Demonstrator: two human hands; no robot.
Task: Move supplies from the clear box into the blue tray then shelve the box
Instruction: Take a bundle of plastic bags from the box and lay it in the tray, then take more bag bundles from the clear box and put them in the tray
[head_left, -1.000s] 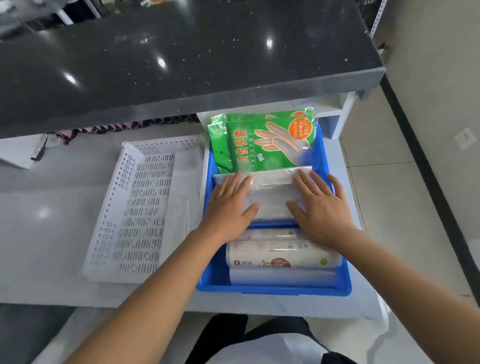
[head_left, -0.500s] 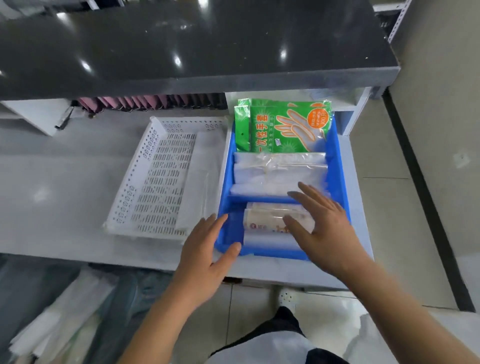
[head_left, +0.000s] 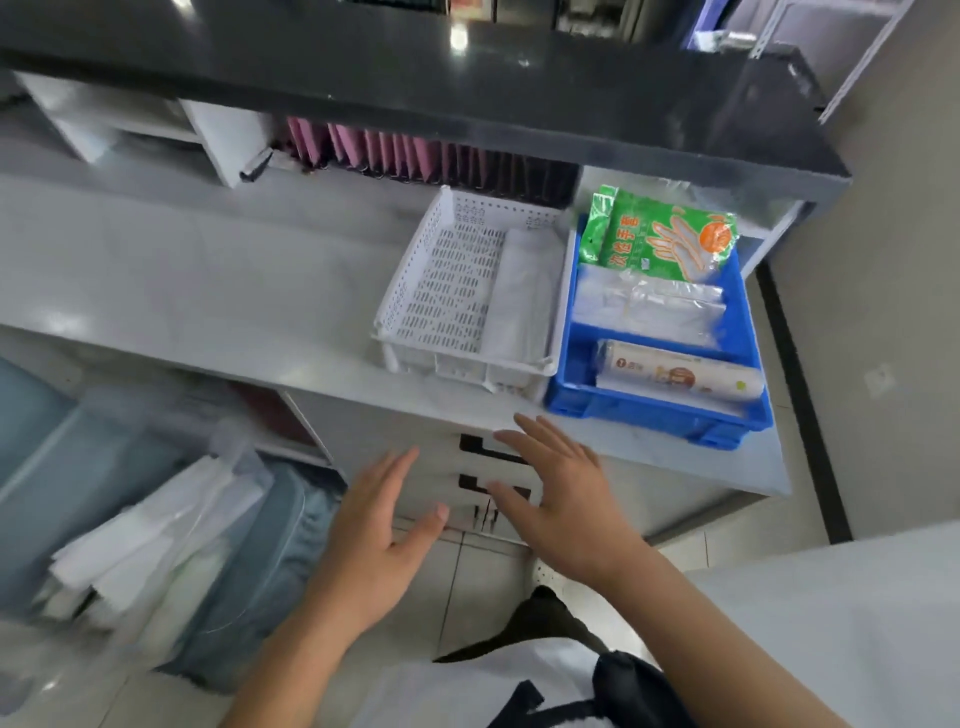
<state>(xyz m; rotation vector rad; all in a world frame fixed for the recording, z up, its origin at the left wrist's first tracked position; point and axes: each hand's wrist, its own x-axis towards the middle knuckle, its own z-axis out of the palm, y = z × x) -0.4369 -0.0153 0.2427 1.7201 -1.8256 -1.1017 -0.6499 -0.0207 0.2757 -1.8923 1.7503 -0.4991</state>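
**Both hands empty below the worktop edge; clear box low at left**

Hands were spread flat and held nothing: the left hand (head_left: 382, 540) and the right hand (head_left: 558, 499) hovered side by side, fingers splayed, in front of the drawer fronts (head_left: 483, 467) under the worktop (head_left: 208, 291).

At far left, down near the floor, lay what appeared to be the clear box (head_left: 171, 525), blurred, with white packets (head_left: 130, 545) showing at its mouth; whether more supplies lay beneath could not be told. Judged stiff-walled and smooth, the box would likely be light but slippery, best taken with a hand on each opposite rim or side wall. The soft packets would sag if lifted by one corner.

Further right, on the worktop, stood a white perforated basket (head_left: 441, 291), touching the blue tray (head_left: 660, 410). The tray held green glove packs (head_left: 654, 239) at the back, clear bags (head_left: 649, 306) in the middle and a printed roll (head_left: 675, 371) at the front.
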